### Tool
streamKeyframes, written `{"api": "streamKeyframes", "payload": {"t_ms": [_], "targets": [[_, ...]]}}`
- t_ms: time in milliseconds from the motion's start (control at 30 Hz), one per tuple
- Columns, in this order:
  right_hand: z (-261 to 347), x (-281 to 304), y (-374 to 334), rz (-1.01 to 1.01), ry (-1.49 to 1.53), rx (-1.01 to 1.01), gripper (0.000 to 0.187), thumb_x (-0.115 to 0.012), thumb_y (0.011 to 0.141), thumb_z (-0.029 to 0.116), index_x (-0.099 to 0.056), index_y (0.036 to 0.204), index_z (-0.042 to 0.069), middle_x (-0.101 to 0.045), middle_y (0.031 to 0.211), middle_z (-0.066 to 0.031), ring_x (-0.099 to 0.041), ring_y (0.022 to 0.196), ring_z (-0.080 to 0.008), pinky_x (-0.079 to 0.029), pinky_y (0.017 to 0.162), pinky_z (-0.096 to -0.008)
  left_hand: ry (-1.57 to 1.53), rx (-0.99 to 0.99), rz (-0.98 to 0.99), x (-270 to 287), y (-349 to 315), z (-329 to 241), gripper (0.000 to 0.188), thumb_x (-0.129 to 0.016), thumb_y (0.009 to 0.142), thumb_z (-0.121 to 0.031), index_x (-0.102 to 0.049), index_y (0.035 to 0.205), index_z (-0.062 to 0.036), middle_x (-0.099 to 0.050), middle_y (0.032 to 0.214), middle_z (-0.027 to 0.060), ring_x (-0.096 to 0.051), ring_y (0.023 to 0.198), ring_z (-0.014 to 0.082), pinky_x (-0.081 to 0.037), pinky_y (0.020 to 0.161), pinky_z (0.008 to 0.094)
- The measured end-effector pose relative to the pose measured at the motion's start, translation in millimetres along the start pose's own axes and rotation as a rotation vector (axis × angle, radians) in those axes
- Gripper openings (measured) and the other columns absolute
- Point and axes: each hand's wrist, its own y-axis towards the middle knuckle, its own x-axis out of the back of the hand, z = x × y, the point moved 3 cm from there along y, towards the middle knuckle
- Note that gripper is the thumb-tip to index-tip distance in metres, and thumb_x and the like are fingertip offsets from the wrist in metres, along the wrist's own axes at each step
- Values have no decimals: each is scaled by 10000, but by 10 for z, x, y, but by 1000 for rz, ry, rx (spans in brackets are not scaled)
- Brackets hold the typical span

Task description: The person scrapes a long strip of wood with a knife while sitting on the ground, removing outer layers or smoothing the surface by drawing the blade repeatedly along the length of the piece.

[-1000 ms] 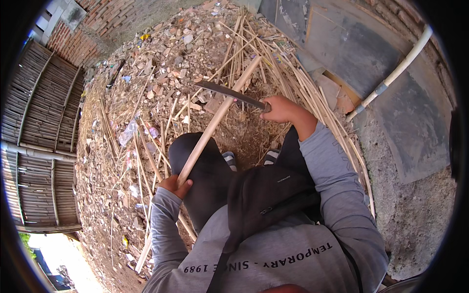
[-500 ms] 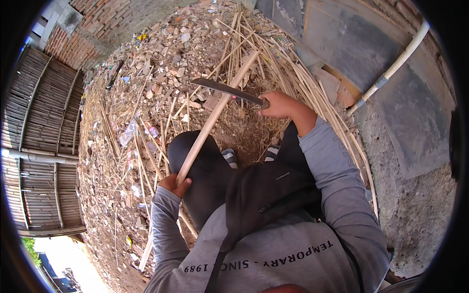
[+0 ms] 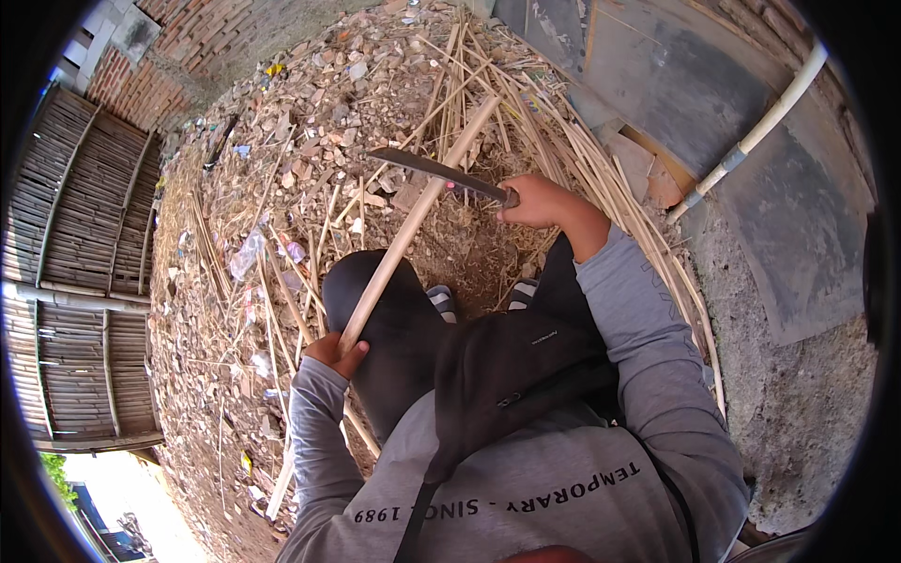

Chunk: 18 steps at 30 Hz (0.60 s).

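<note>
My left hand point(image 3: 338, 355) is closed round the lower end of a long, pale bamboo strip point(image 3: 394, 256), beside my left knee. The strip slants up and away to the right, passing over my dark trouser leg. In my right hand point(image 3: 537, 202) is the handle of a machete point(image 3: 427, 167), its dark blade pointing left. The blade crosses over the upper part of the strip and hides a little of it; whether the edge bites into it I cannot tell.
Many thin bamboo strips point(image 3: 601, 169) lie along the right and far ground. Rubble and litter point(image 3: 319, 141) cover the ground ahead and left. A bamboo-slat wall point(image 3: 80, 197) stands at left; dark panels point(image 3: 676, 75) and a pale pipe point(image 3: 751, 136) line the right. A black bag point(image 3: 516, 366) hangs on my front.
Almost nothing differs. The machete and the bamboo strip stay crossed in nearly the same place, and both hands keep their hold.
</note>
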Motion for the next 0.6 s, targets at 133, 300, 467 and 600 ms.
{"api": "streamKeyframes", "payload": {"t_ms": [133, 300, 467, 600], "targets": [[-16, -9, 14, -1, -10, 6, 343, -757, 761, 309, -636, 901, 21, -622, 733, -139, -615, 709, -294, -461, 664, -403, -25, -19, -13, -19, 6, 35, 549, -723, 809, -509, -632, 835, 32, -603, 654, 156, -585, 614, 239, -450, 595, 398], [-42, -19, 22, -6, -7, 19, 349, -759, 760, 310, -645, 923, 24, -630, 745, -142, -619, 720, -297, -466, 674, -401, -5, -12, -6, -28, 21, 51, 555, -723, 808, -514, -631, 835, 32, -603, 651, 154, -588, 615, 240, -453, 597, 396], [-25, -17, 19, 14, 6, -4, 361, -761, 759, 314, -647, 936, 22, -639, 764, -149, -628, 739, -304, -470, 682, -401, -51, -32, -20, -86, 56, 196, 550, -725, 811, -511, -631, 842, 31, -605, 655, 155, -592, 619, 240, -456, 601, 395], [-43, -20, 20, 9, 3, 8, 368, -765, 758, 318, -645, 940, 21, -640, 769, -154, -628, 743, -311, -471, 687, -404, -78, -11, -10, -62, 27, 106, 542, -728, 813, -503, -632, 846, 30, -608, 662, 154, -597, 626, 241, -459, 605, 391]]}}
